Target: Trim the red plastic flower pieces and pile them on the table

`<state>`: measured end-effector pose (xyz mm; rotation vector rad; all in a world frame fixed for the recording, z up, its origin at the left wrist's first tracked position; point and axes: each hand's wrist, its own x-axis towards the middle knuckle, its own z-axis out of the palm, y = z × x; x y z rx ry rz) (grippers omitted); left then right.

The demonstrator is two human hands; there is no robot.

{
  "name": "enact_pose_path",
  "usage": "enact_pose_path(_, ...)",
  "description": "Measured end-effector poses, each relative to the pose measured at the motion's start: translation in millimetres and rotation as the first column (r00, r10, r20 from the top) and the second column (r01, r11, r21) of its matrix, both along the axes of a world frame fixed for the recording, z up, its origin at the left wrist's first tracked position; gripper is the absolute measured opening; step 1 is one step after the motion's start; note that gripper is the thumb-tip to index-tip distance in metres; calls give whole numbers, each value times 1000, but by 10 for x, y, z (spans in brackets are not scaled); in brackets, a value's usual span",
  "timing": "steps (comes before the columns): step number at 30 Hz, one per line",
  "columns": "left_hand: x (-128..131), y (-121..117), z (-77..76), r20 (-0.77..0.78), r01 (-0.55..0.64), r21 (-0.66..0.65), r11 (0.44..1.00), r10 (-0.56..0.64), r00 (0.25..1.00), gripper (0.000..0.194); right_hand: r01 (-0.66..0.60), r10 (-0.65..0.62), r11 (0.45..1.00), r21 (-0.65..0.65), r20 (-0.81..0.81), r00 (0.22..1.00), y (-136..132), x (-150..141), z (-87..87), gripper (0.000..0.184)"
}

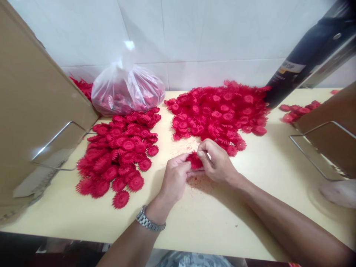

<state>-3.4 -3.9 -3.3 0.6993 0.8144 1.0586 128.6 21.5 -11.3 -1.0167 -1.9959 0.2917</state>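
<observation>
Both hands meet over the middle of the pale yellow table (250,207). My left hand (174,178), a metal watch on its wrist, and my right hand (216,162) pinch the same small red toothed plastic flower piece (194,160) between their fingertips. Tiny red crumbs lie on the table under the hands. A spread heap of the same red pieces (119,155) lies to the left of the hands. A larger heap (219,111) lies just beyond them.
A knotted clear plastic bag (128,91) full of red pieces sits against the white tiled wall. Cardboard panels with wire stands rise at the left (36,107) and right (330,129). A dark bottle-like object (308,55) leans at the back right, with a few red pieces (297,110) beside it.
</observation>
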Motion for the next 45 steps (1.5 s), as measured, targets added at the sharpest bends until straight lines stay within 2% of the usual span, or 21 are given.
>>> enact_pose_path(3, 13, -4, 17, -63, -24, -34, 999, 22, 998, 20, 128, -146, 981, -148, -112, 983, 30, 34, 21, 15)
enact_pose_path(5, 4, -8, 30, -123, -43, -71, 997, 34, 992, 13, 265, -303, 943, -201, -188, 934, 112, 153, 25, 15)
enact_pose_path(7, -12, -7, 42, -153, -44, -99, 994, 28, 988, 8, 444, -463, 885, -138, -190, 866, 225, 331, 24, 14)
enact_pose_path(8, -20, -5, 46, -152, -40, -109, 993, 23, 988, 7, 506, -508, 861, -49, -136, 851, 278, 419, 27, 12)
enact_pose_path(10, -33, 5, 50, -116, -38, -133, 990, 23, 993, 8, 517, -522, 845, 138, 0, 853, 341, 539, 47, 10)
enact_pose_path(12, -41, 16, 48, -53, -50, -165, 985, 42, 998, 8, 444, -477, 857, 263, 78, 875, 323, 543, 85, 13)
enact_pose_path(14, -45, 24, 45, 13, -68, -171, 983, 71, 997, 10, 299, -340, 906, 300, 95, 936, 239, 436, 124, 12)
enact_pose_path(16, -46, 24, 44, 60, -61, -136, 989, 70, 996, 13, 48, -89, 965, 259, 147, 985, 142, 281, 136, 6)
enact_pose_path(18, -45, 18, 43, 68, -34, -86, 996, 40, 997, 17, -148, 112, 973, 178, 201, 973, 78, 147, 108, 2)
enact_pose_path(19, -43, 13, 43, 58, -19, -65, 998, 23, 998, 18, -195, 161, 970, 145, 215, 963, 63, 101, 85, 3)
enact_pose_path(22, -37, -1, 42, 2, 5, -31, 1000, -5, 1000, 21, -208, 189, 974, 91, 181, 965, 62, 53, 30, 10)
enact_pose_path(26, -29, -13, 53, -33, -3, -7, 1000, 3, 999, 24, -209, 204, 977, 49, 91, 975, 60, 84, 40, 14)
enact_pose_path(29, -15, -13, 64, -27, -7, -3, 1000, 7, 1000, 26, -133, 134, 990, -51, 12, 991, 26, 84, 61, 12)
enact_pose_path(33, 20, -9, 64, -24, -23, -9, 1000, 23, 999, 26, 50, -89, 972, -230, -164, 982, -18, 26, 47, 13)
enact_pose_path(38, 25, -17, 57, -92, -75, -50, 996, 70, 993, 17, 225, -286, 942, -251, -241, 928, 105, 135, -1, 15)
enact_pose_path(40, 11, -19, 61, -120, -84, -69, 994, 75, 990, 11, 366, -395, 915, -168, -200, 897, 216, 285, -7, 15)
enact_pose_path(42, -5, -15, 63, -126, -76, -84, 994, 65, 990, 10, 482, -479, 876, 22, -78, 874, 310, 431, 10, 12)
enact_pose_path(44, -16, -7, 60, -112, -77, -91, 993, 66, 991, 10, 495, -511, 842, 217, 25, 859, 343, 505, 54, 11)
enact_pose_path(45, -20, -3, 56, -103, -83, -94, 992, 73, 992, 9, 462, -492, 843, 275, 47, 869, 330, 503, 81, 13)
